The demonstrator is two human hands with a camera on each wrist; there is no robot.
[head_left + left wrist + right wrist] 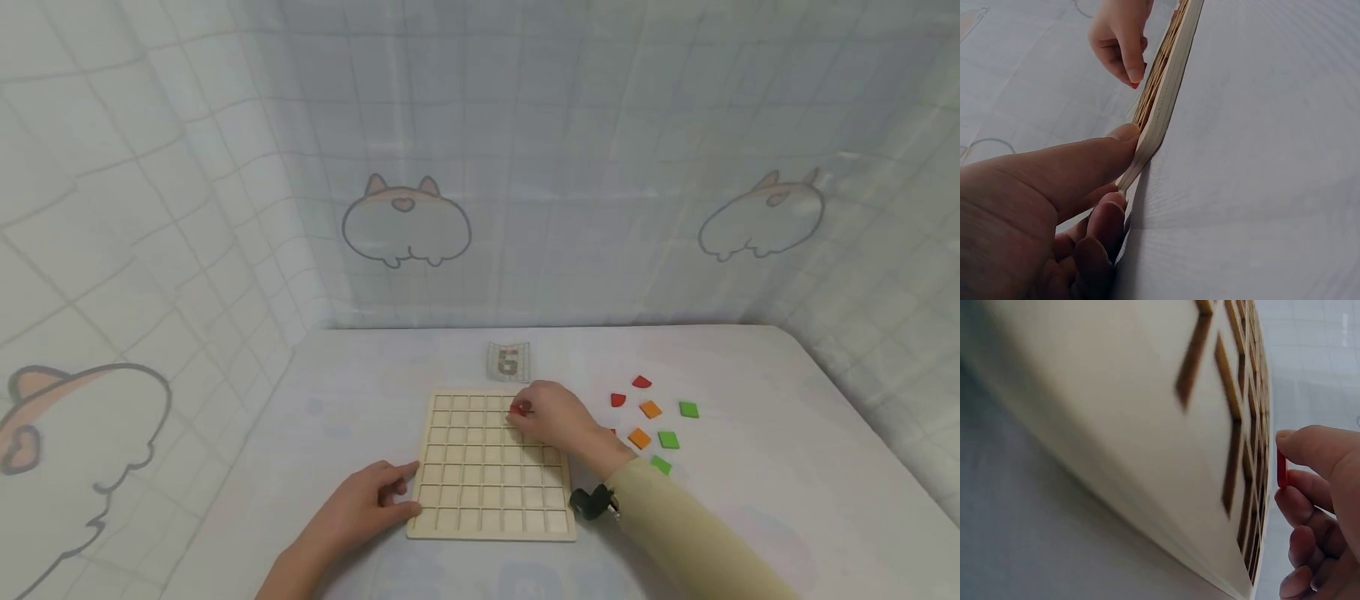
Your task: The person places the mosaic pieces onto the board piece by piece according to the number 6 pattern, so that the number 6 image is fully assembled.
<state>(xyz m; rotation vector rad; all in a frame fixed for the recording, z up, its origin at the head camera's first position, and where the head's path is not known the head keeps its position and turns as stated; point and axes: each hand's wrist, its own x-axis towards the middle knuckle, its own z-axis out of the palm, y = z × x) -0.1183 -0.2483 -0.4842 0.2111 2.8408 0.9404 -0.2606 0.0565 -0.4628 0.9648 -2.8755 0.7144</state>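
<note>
A square wooden grid board point(487, 467) lies flat before me, with raised strips dividing it into cells. My right hand point(551, 412) is over its far right part and pinches a small red piece point(1282, 470) between thumb and fingertips. The right wrist view shows this piece edge-on, so its full outline is hidden. At the board's near left side, my left hand point(371, 500) grips the edge. Its thumb point(1119, 140) rests on the rim, with curled fingers point(1107, 219) beside and below it.
Right of the board lie loose red pieces point(641, 382), orange squares point(640, 438) and green squares point(669, 439); my right forearm partly covers this group. A small gridded card point(508, 362) with a figure like a G or 5 lies beyond the board. Patterned curtains point(525, 167) enclose the white table point(360, 375).
</note>
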